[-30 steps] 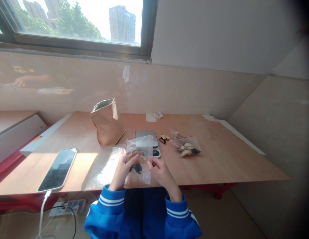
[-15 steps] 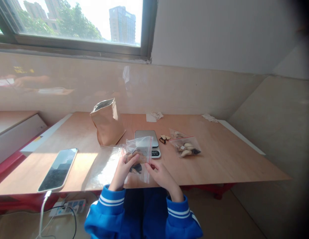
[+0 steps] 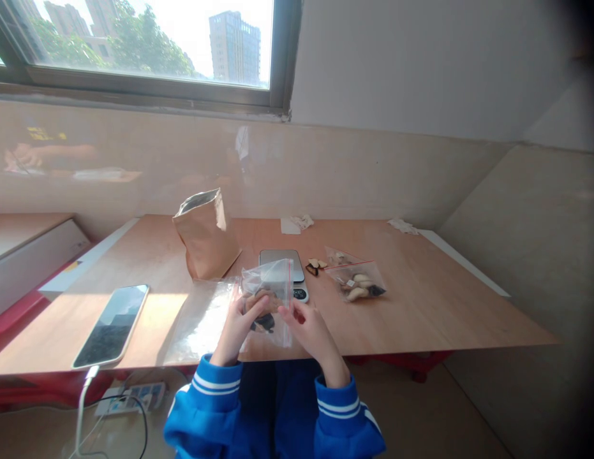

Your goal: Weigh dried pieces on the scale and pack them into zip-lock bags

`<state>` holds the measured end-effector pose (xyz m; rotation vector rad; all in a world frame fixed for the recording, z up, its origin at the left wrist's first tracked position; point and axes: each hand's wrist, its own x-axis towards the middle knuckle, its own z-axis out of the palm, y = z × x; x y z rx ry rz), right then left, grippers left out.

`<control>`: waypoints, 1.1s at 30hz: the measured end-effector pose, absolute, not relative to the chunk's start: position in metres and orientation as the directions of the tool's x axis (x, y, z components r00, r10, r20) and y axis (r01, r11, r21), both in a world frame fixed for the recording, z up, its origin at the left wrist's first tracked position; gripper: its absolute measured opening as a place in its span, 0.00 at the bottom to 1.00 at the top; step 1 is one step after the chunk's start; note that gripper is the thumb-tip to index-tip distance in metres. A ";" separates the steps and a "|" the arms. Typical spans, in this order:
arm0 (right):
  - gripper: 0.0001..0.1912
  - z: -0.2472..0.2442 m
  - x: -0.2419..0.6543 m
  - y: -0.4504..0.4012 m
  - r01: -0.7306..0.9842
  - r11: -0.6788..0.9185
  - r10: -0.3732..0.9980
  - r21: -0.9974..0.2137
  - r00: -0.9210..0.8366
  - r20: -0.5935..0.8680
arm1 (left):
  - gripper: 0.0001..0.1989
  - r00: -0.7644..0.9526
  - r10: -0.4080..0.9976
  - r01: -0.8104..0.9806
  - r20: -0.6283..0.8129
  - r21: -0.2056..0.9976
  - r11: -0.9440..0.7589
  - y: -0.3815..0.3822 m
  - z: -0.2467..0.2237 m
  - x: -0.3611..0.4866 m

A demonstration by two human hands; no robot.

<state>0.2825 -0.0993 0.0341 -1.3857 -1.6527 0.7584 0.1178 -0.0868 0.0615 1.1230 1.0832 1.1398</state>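
Note:
A clear zip bag (image 3: 272,275) with a red seal line on its right side holds brown and black dried pieces. My left hand (image 3: 237,325) is closed round its left part, the thumb lying across the front. With thumb and fingers my right hand (image 3: 312,331) pinches the bag's edge at the red seal line. Behind the bag is a digital kitchen scale (image 3: 297,266), its display partly covered. A few loose dried slices (image 3: 316,264) lie to the right of the scale. Farther right rests a filled zip bag (image 3: 358,285), with another small zip bag (image 3: 339,256) behind it.
A brown paper bag (image 3: 205,239) stands open at the back left. Flat clear plastic bags (image 3: 201,319) lie left of my hands. Near the left front edge is a phone (image 3: 112,325) with a cable. Crumpled white paper (image 3: 301,222) lies by the wall.
My right hand has moved slightly upward along the bag's sealed edge. The held bag has shifted a little, and its dark pieces have moved slightly. My left hand keeps its grip.

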 end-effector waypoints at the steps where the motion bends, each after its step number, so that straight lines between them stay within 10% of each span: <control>1: 0.20 0.034 0.282 -0.098 0.504 0.203 0.971 -0.839 0.010 0.240 | 0.19 0.105 0.993 -0.101 -0.059 0.992 0.070 -0.087 0.060 0.118; 16: 0.20 0.033 0.267 -0.097 0.317 0.298 0.944 -0.900 0.038 0.326 | 0.20 0.104 0.991 -0.142 -0.090 0.984 0.104 -0.087 0.058 0.122; 33: 0.21 0.008 0.280 -0.089 0.011 0.012 0.991 -1.000 -0.136 0.010 | 0.26 0.001 0.998 -0.452 -0.067 0.890 0.060 -0.087 0.051 0.135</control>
